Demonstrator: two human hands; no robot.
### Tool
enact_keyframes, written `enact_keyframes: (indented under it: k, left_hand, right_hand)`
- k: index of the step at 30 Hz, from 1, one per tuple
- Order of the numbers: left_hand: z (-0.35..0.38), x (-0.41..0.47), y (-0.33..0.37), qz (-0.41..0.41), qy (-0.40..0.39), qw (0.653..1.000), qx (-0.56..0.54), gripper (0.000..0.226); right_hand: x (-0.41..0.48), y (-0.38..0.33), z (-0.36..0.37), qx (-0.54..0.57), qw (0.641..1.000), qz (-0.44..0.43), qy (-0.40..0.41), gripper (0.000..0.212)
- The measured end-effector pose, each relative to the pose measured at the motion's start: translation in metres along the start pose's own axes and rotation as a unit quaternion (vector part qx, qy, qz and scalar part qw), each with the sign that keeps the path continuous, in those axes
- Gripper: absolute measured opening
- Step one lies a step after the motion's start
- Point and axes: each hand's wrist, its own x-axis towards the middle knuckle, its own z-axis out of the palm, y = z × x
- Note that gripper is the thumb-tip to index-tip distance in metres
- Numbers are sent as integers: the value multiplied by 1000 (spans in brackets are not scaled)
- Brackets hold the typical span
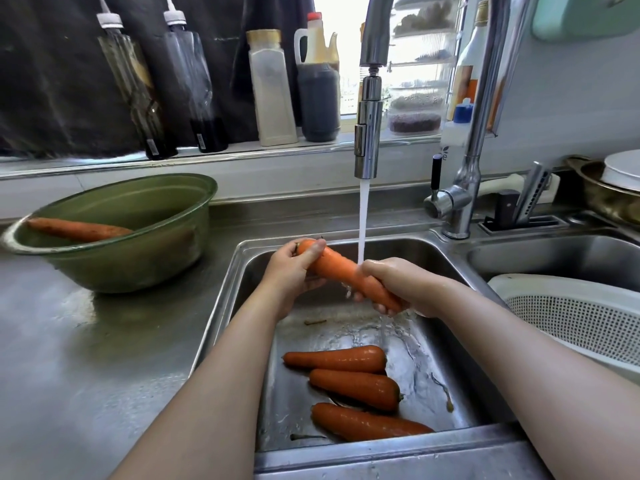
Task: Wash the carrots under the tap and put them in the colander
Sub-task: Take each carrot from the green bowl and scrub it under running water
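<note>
Counter (pixel 69 358): wet steel; green bowl (pixel 138 261) holds one carrot (pixel 78 229).
Sink (pixel 433 441): three carrots on floor.
Tap (pixel 367 133): running.
Left hand (pixel 294 271): grips held carrot (pixel 341 270), top end.
Right hand (pixel 405 284): grips its tip end.
Colander (pixel 571 317): right basin.

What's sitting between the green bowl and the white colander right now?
In the head view, the sink lies between the green bowl and the white colander, with both hands holding a carrot under the running tap.

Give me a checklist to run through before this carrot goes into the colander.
1. Both hands gripping: left hand and right hand hold the carrot: ok.
2. Water running onto it: ok.
3. Carrot clean all round: cannot tell.
4. White colander within reach on the right: ok.
5. Colander has room: cannot tell, its inside is mostly out of frame.
6. Batch finished: not ok, three carrots in the sink, one in the green bowl.
</note>
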Motion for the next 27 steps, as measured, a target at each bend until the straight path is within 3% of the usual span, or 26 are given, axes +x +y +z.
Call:
enact_keyframes:
  k: [19,25,27]
  left_hand:
    - [-4,0,-1,-9,-6,1000,-12,33]
    - [1,-4,1,-61,-77,995,-10,30]
    - [5,-6,1,-37,-71,995,54,27]
  right_hand:
    - [-5,-3,0,98,995,14,-26,31]
    - [-4,2,9,-10,1000,-18,-4,44]
    - [-5,1,12,2,1000,-13,-9,46]
